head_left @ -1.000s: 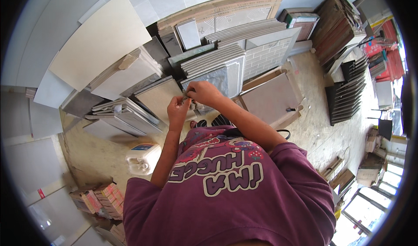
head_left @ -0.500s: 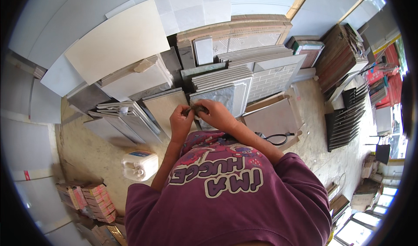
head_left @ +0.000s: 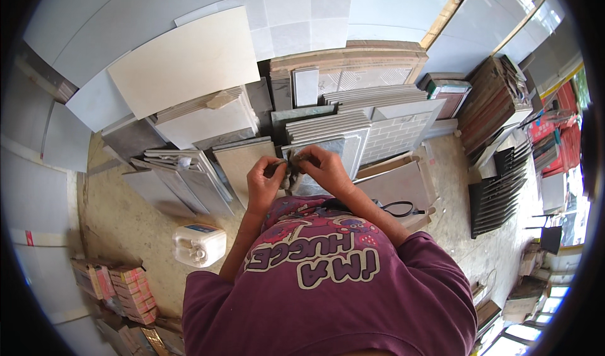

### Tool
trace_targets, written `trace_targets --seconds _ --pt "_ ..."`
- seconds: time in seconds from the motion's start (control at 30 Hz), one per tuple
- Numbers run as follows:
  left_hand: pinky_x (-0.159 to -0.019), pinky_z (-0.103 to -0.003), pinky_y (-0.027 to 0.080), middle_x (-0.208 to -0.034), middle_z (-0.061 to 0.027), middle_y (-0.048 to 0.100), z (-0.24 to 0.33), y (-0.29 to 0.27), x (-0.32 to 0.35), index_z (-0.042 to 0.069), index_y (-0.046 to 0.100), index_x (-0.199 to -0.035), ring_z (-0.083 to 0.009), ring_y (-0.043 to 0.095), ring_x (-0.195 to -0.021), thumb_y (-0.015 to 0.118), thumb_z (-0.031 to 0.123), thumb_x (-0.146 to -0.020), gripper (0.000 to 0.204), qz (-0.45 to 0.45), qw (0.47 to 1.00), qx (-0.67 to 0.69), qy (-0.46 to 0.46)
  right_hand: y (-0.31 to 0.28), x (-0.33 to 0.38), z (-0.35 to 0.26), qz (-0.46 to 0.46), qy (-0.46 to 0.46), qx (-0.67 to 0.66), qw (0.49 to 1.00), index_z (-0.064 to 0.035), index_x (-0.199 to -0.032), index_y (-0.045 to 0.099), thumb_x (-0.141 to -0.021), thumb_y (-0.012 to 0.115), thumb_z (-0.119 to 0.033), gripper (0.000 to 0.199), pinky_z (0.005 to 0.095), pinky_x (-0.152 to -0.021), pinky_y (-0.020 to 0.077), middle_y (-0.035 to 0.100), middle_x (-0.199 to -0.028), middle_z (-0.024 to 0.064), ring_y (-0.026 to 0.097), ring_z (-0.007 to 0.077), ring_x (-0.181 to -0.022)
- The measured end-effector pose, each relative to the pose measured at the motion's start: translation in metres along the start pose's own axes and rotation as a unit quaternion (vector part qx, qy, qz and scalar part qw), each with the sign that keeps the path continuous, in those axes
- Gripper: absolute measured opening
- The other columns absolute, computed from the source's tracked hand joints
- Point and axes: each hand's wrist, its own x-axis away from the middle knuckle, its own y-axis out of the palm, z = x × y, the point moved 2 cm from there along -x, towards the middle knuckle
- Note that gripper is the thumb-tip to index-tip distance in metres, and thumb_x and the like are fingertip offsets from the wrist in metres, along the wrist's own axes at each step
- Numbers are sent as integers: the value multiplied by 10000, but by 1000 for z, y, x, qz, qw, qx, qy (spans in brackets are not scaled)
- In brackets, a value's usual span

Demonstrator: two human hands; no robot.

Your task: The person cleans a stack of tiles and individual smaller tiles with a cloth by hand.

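In front of my chest both hands are raised close together. A small, crumpled, grey-brown piece that looks like cloth (head_left: pixel 290 180) hangs between them. My left hand (head_left: pixel 263 178) pinches one side of it with thumb and fingers. My right hand (head_left: pixel 323 169) pinches the other side with curled fingers. The piece is partly hidden by the fingers, so its full shape does not show. Just beyond the hands a blue-grey stone-look tile (head_left: pixel 338 146) leans at the front of a row of tiles.
Stacked tiles (head_left: pixel 208 122) lean along the far wall, below a large cream tile (head_left: pixel 189 59). A white jerrycan (head_left: pixel 200 244) stands on the floor at my left. Pink-and-tan boxes (head_left: pixel 132 293) are piled lower left. A black slotted rack (head_left: pixel 501 195) stands at right.
My hands have drawn slightly apart, and more of the crumpled piece shows hanging between them. The whole view has shifted a little, with the tiles now lower in the picture.
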Motion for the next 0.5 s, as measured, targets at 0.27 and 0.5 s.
trace_targets --seconds 0.27,0.5 --pt "-553 -168 388 -718 45 550 35 -27 -16 27 584 -889 -14 468 -624 666 82 -817 123 13 998 57 13 -24 -11 -23 71 -42 -102 991 16 -998 592 -826 611 -23 177 226 -690 495 636 -833 52 599 83 -780" --pt "-538 -154 344 -716 61 533 52 -11 -20 50 618 -985 -5 446 -617 674 82 -804 193 -75 997 0 21 -48 -5 -58 88 -56 -139 985 17 -1002 583 -845 597 -23 162 212 -697 494 633 -853 41 598 75 -783"
